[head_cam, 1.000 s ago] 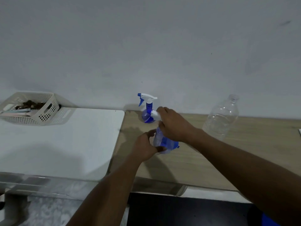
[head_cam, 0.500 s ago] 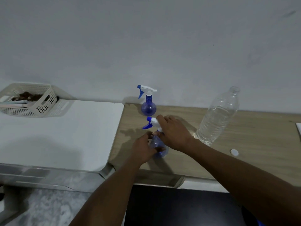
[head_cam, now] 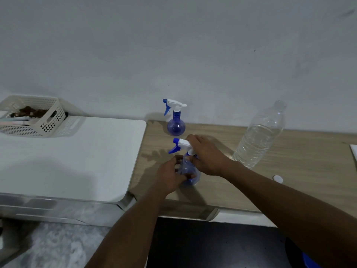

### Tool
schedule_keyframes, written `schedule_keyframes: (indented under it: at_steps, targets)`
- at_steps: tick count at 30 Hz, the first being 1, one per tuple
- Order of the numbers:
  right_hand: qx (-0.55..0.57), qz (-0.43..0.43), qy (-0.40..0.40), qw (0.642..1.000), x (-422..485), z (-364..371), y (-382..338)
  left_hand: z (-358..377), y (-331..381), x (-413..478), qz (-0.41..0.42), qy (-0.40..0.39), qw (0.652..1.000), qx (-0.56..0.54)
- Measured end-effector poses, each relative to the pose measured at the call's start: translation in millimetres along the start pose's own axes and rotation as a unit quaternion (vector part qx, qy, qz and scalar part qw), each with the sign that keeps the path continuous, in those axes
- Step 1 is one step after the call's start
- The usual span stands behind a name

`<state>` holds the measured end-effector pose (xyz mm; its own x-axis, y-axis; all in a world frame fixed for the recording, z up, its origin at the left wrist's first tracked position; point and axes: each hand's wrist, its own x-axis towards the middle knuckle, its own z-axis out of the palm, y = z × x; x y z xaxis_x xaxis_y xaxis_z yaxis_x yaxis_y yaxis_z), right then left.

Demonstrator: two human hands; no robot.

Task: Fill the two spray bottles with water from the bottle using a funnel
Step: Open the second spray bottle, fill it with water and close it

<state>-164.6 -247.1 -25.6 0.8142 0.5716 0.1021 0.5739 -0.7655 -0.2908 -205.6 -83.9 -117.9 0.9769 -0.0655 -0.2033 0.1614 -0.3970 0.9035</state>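
Note:
A blue spray bottle (head_cam: 189, 171) stands upright on the wooden table (head_cam: 301, 171) near its front edge. My left hand (head_cam: 171, 176) wraps around its round body. My right hand (head_cam: 207, 154) grips its white trigger head (head_cam: 182, 145) at the neck. A second blue spray bottle (head_cam: 175, 121) with a white head stands against the wall behind. A clear water bottle (head_cam: 260, 136), uncapped and partly full, stands to the right. Its white cap (head_cam: 277, 178) lies on the table. No funnel is in view.
A white board (head_cam: 67, 157) covers the surface to the left. A white slotted basket (head_cam: 32, 116) with dark items sits at its far left corner. A white object (head_cam: 354, 151) shows at the right edge. The wall rises right behind the table.
The near spray bottle went from tilted in both hands to standing upright on the table. Both hands stay on it. The view shifted down.

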Motion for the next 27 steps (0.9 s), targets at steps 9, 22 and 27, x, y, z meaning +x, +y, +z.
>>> schedule_keyframes:
  at_steps: [9, 22, 27]
  targets:
    - [0.002, -0.001, -0.015, 1.0, 0, -6, -2, 2, -2, 0, 0.002, 0.012, 1.0, 0.007]
    - [0.075, 0.023, -0.036, 0.996, -3, -8, 1, 0, 1, -3, 0.005, 0.01, 1.0, 0.02]
    - [-0.025, 0.024, 0.008, 0.999, -4, -3, 1, 1, 0, -1, 0.012, 0.013, 0.999, 0.037]
